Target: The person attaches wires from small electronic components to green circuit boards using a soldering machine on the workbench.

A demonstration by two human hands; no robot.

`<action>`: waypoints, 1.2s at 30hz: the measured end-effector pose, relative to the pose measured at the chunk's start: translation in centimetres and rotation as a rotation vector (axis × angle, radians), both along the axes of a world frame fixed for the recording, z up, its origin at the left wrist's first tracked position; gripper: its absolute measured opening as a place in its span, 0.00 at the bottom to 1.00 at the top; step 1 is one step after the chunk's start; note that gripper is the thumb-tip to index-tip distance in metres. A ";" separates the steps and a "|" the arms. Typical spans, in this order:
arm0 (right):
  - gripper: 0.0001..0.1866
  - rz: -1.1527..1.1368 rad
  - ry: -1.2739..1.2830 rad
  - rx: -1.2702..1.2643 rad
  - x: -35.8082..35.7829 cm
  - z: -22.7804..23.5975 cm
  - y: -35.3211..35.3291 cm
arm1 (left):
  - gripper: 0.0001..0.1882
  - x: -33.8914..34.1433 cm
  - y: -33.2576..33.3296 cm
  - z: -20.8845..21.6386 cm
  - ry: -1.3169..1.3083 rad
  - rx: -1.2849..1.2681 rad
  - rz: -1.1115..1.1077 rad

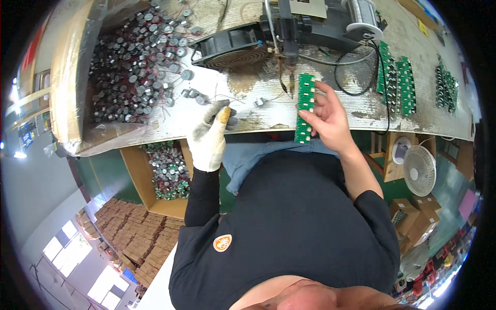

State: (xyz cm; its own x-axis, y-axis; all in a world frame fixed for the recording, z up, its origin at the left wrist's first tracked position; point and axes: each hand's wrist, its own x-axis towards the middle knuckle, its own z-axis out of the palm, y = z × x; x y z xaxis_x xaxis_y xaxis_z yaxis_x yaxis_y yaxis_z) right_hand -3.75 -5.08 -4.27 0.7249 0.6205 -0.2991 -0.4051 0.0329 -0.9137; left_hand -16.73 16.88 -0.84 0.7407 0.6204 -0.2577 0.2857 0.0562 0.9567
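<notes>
Green circuit strip (306,97) with white patches; white-and-grey glove (206,147), thumb yellow-tipped; black shirt (294,217)

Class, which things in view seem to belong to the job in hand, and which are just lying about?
Likely in the job:
green board strip, held by the right hand
upright pointed tool beside the strip
small metal parts near the gloved left hand
silvery spool

Probably just lying about:
white fan
cardboard boxes

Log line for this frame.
left hand: gloved, grip unclear, near small grey parts | right hand: bare, holding green board strip | black fan: on bench
</notes>
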 end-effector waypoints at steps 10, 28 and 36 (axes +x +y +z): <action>0.32 0.021 -0.004 -0.015 -0.6 0.5 0.3 | 0.17 2.4 -3.9 -1.0 0.091 -0.405 -0.197; 0.33 0.053 -0.029 0.034 -1.2 0.5 0.4 | 0.10 4.6 -5.7 -1.6 0.047 -0.433 -0.114; 0.35 0.043 -0.067 0.039 -1.2 0.5 0.5 | 0.10 4.7 -5.8 -1.7 0.026 -0.387 -0.112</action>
